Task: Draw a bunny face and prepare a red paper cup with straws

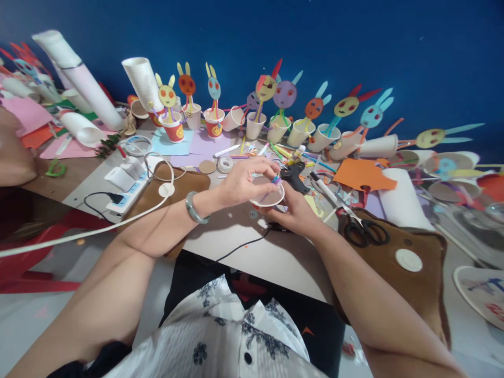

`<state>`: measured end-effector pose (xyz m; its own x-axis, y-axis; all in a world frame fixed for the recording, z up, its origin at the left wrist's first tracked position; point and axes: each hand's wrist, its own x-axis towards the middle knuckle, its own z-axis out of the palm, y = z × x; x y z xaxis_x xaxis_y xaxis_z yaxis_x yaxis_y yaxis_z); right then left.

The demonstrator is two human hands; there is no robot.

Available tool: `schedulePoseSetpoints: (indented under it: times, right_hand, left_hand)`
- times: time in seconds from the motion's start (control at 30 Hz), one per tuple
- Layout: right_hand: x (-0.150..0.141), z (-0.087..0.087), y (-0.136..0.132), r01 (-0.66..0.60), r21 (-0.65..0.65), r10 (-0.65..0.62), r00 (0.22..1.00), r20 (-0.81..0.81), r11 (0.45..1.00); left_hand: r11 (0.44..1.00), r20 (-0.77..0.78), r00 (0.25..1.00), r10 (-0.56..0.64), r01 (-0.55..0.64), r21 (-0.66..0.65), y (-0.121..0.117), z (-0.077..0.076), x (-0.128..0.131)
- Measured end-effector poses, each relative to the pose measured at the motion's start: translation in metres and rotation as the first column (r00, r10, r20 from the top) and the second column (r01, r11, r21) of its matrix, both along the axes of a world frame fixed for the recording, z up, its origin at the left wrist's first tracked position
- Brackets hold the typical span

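A paper cup [271, 200] with a white rim is tilted toward me above the near table edge, its open mouth showing. My right hand [294, 211] is wrapped round its side and holds it. Over the mouth reaches my left hand [248, 182], a bracelet on its wrist, thumb and fingers closing on a small blue and purple piece [276, 180] at the far rim. What that piece is cannot be made out. Just behind the cup lies a black glue gun [296, 177], among markers and paper scraps.
Along the blue wall stand several paper cups with paper rabbit heads [285, 94]. Black-handled scissors [366, 232] lie right on a brown mat [425, 294]. A power strip [132, 191] with cables sits left. Another person's arm [16, 149] is at far left.
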<state>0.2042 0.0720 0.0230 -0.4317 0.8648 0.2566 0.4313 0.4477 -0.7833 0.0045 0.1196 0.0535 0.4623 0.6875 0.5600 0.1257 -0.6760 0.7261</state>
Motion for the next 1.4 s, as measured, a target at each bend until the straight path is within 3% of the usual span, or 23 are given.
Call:
schedulePoseSetpoints:
  times: [0.13,0.27,0.37,0.47,0.6,0.8,0.97,1.2,1.4]
  right_hand:
    - [-0.001,0.0,0.0,0.027,0.02,-0.027,0.999,0.02,0.999]
    - [-0.001,-0.002,0.001,0.053,0.056,-0.058,0.995,0.079,0.997]
    - [-0.002,-0.004,0.001,0.062,-0.004,-0.062,0.995,0.078,0.998]
    - [-0.005,-0.005,0.0,0.104,-0.065,-0.1,0.993,0.063,0.992]
    - [-0.009,-0.006,-0.002,0.182,-0.031,-0.181,0.982,0.052,0.983]
    - [-0.012,-0.009,-0.001,0.202,-0.002,-0.202,0.979,0.01,0.979]
    - [-0.013,-0.011,-0.001,0.226,0.008,-0.225,0.974,-0.022,0.974]
    - [-0.013,-0.014,0.0,0.215,-0.024,-0.216,0.975,-0.048,0.976]
    - [-0.01,-0.013,-0.002,0.168,0.017,-0.168,0.986,0.004,0.986]
  left_hand:
    - [0.998,0.013,0.999,0.042,-0.042,-0.057,-0.002,0.001,0.002]
    - [0.985,0.027,1.0,0.001,0.003,-0.173,0.001,-0.004,0.005]
    - [0.972,0.016,1.0,-0.022,0.026,-0.232,0.001,-0.009,0.007]
    - [0.972,0.005,0.999,-0.038,0.038,-0.233,0.001,-0.013,0.009]
    - [0.975,0.01,0.999,-0.033,0.034,-0.22,0.0,-0.015,0.01]
    - [0.956,-0.03,1.0,0.006,-0.014,-0.293,-0.001,-0.014,0.009]
    - [0.967,-0.025,1.0,0.006,-0.012,-0.256,0.003,-0.014,0.008]
    - [0.937,0.005,0.997,-0.079,0.076,-0.341,0.005,-0.012,0.008]
    - [0.95,-0.032,0.997,-0.073,0.06,-0.306,0.002,-0.01,0.007]
